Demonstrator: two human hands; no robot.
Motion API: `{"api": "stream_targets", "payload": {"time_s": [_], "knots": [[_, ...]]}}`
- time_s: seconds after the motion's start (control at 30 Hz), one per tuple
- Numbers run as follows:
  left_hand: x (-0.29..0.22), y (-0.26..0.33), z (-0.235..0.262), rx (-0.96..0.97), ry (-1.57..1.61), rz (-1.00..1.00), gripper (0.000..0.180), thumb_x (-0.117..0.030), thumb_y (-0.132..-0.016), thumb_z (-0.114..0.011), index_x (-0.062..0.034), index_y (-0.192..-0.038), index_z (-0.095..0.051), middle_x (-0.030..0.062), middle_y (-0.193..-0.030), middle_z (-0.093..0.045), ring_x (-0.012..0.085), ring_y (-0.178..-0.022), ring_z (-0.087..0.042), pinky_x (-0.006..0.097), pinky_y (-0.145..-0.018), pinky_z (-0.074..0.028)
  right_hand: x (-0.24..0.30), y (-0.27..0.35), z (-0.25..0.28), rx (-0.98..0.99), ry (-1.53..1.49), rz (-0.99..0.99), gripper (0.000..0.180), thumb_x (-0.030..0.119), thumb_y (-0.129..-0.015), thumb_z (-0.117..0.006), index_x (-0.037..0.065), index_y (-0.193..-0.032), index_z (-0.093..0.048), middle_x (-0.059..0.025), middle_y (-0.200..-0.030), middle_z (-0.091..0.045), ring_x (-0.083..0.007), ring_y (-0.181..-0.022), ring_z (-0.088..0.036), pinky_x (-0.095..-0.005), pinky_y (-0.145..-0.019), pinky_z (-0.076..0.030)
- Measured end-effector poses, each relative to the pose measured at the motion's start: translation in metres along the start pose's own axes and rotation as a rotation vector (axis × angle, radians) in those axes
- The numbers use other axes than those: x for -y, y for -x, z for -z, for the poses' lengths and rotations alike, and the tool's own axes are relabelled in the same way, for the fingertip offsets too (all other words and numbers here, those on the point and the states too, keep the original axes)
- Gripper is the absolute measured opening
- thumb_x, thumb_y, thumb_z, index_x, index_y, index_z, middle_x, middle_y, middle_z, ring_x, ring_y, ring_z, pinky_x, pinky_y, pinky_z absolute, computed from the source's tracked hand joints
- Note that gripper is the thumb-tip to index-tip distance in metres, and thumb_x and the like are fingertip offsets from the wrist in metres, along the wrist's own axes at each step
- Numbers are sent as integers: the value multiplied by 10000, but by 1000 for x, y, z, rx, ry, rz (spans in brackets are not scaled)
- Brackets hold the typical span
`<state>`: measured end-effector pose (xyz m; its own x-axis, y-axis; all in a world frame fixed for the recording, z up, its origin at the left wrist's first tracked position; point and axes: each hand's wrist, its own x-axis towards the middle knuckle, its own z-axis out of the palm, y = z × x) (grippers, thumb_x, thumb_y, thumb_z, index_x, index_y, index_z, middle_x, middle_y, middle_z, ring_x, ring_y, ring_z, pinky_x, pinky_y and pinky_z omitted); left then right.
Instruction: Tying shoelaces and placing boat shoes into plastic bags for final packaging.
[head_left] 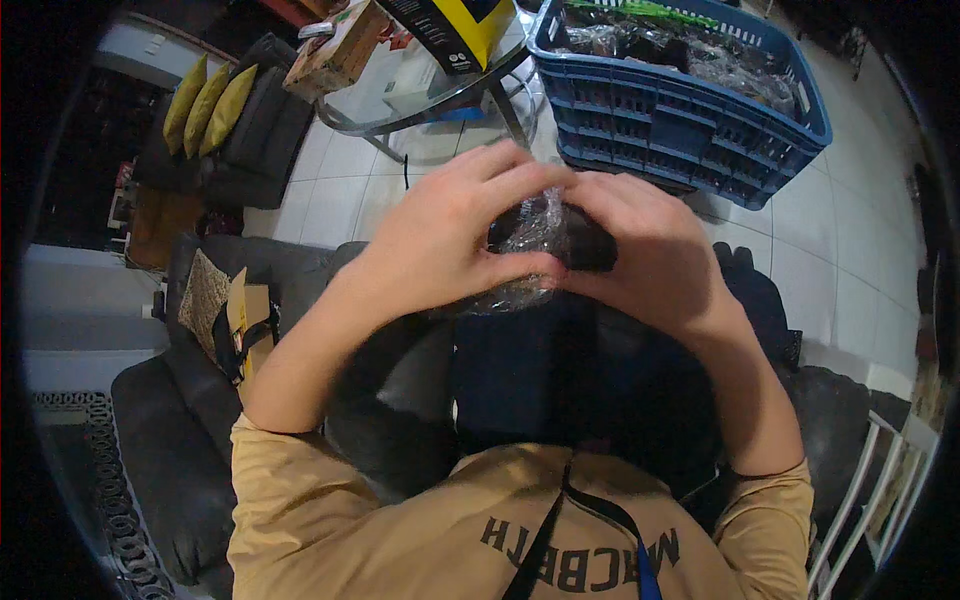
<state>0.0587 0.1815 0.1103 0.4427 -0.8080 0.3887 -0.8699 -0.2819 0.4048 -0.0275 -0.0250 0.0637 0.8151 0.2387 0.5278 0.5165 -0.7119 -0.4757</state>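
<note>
Both hands are raised in front of my chest, fingertips meeting at a crinkled clear plastic wrapper. My left hand pinches its edge, thumb below and fingers above. From the other side my right hand closes on the wrapper in the same way, its thumb touching the left thumb. Part of the wrapper hangs under the left thumb. Something dark shows in the gap between my hands; I cannot tell whether it is inside the wrapper or behind it.
A blue plastic crate with plastic-wrapped items stands ahead on the right. Beside it is a glass-topped table with a cardboard box and a black-and-yellow package. An opened carton lies on the dark sofa at my left.
</note>
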Motion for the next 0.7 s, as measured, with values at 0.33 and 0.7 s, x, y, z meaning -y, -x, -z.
{"api": "stream_targets", "payload": {"time_s": [0.33,0.7], "knots": [[25,31,-11,154,47,85,142,-107,-897,-771,-38,-1018,-745,124,-905,-688,306,-850,-683,376,-777,-536,-18,35,-22,87,-146,-81,887,234,-683,-938,76,-1464,-548,-181,-1446,-593,-369,-1313,-583,-430,-1105,-484],[-10,-6,38,-10,326,16,93,-33,-857,-784,-14,-940,-745,68,-937,-746,179,-862,-657,313,-802,-496,-42,63,20,-308,-784,-413,874,50,-564,-978,67,-1349,-593,-77,-1306,-662,-187,-1235,-625,-357,-1057,-502]]}}
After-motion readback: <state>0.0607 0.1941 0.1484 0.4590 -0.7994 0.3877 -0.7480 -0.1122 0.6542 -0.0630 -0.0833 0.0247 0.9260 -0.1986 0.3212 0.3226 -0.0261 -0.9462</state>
